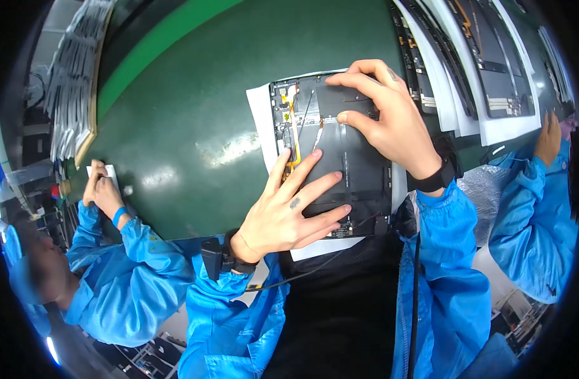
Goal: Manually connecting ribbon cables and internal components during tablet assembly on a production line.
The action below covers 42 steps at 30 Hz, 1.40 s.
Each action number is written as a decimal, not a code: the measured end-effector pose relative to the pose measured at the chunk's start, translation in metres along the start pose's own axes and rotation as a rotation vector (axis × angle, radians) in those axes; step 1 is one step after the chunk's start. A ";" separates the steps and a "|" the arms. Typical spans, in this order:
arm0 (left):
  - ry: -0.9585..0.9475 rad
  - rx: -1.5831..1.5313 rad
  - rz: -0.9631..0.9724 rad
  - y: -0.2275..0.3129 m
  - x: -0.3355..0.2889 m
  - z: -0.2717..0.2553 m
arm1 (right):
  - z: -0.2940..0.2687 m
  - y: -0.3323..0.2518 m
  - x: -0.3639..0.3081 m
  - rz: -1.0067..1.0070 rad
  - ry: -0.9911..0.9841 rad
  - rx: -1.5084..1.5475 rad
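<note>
Tablet, back cover off and dark insides up, lies on a white sheet on the green belt, straight ahead of me and close to the near edge. The open shell works as a shallow tray: I can see a large black panel filling most of it, an orange flat cable running down its left side, and a thin dark wire slanting beside that cable. Smaller parts near the top edge are too fine for me to tell apart.

My left hand lies flat on the lower left part of the tablet, fingers spread and straight, with the index fingertip reaching up beside the orange cable. It presses down and grips nothing. My right hand comes in from the right, wrist bent, with the index finger stretched to the top edge of the shell and the thumb tip set on the panel further down. Those digits stand apart and rest on the surface; I see nothing pinched between them.

Further along the belt to the right, more opened tablets lie on white sheets. A person's hands at the far left hold a small white piece, and another person's hand rests at the right.
</note>
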State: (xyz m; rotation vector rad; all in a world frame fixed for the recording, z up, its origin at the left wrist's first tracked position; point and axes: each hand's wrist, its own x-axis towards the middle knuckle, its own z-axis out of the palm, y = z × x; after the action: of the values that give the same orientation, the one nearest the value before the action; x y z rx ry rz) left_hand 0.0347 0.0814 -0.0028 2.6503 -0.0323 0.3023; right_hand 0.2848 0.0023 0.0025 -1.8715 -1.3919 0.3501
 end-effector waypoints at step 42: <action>0.444 -0.675 -1.006 0.066 -0.104 0.033 | -0.012 -0.027 -0.073 -0.312 -0.144 -0.334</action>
State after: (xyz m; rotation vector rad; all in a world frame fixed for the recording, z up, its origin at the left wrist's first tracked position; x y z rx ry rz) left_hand -0.0644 0.0041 -0.0244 1.6143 1.0847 0.4123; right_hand 0.2467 -0.0662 0.0138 -1.8735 -1.9058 0.1002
